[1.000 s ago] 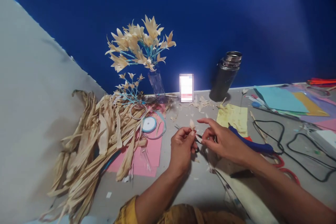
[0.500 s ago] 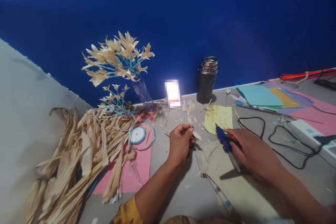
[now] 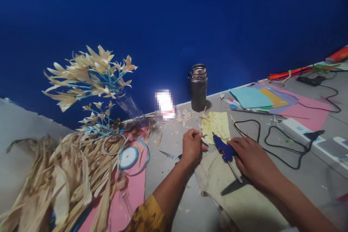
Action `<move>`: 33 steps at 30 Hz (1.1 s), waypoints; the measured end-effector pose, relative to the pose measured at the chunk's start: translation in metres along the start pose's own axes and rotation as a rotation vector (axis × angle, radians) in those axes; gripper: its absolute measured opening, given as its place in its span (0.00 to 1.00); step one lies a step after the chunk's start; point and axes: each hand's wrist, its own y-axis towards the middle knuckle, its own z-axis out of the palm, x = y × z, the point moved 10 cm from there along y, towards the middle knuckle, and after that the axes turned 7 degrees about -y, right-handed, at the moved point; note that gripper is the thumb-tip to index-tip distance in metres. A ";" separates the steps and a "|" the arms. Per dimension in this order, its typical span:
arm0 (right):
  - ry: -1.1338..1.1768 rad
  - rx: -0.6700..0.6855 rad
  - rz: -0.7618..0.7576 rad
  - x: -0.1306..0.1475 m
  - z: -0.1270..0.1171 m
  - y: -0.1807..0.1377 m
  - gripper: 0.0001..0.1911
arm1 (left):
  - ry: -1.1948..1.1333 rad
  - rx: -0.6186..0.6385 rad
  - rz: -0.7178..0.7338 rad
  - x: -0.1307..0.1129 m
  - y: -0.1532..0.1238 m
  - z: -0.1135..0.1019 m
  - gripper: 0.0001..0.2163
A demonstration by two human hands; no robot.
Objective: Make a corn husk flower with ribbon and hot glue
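Observation:
My right hand (image 3: 252,156) is wrapped round a blue hot glue gun (image 3: 223,148). Its nozzle points away and to the left, and a pale glue stick (image 3: 235,172) sticks out of the back. Just left of the gun, my left hand (image 3: 191,146) is closed in a pinch. The pale piece of corn husk seen there a moment ago is now hardly visible in its fingertips. Below the nozzle lies a stained yellow paper (image 3: 216,125). Scissors (image 3: 170,155) lie partly hidden behind my left wrist.
Dried corn husks (image 3: 62,177) and a ribbon spool (image 3: 128,157) cover the left, over pink paper. Husk flowers (image 3: 92,72) stand in a clear vase (image 3: 129,105). A dark flask (image 3: 199,88) stands by the wall. A black cable (image 3: 252,145) and a power strip (image 3: 304,134) lie right.
The view has turned to the right, so the table things appear further left. The glue gun has come nearer to my left hand, and more of the scissors shows.

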 end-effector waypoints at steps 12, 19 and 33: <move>0.349 -0.178 0.166 -0.043 -0.028 -0.012 0.18 | -0.061 -0.030 0.010 -0.005 -0.002 -0.002 0.08; 0.434 -0.085 -0.007 -0.004 -0.022 -0.002 0.14 | -0.173 -0.046 0.054 -0.010 0.001 -0.004 0.07; 0.397 -0.086 -0.018 0.003 -0.022 -0.004 0.12 | -0.412 0.012 -0.014 -0.012 -0.002 0.005 0.12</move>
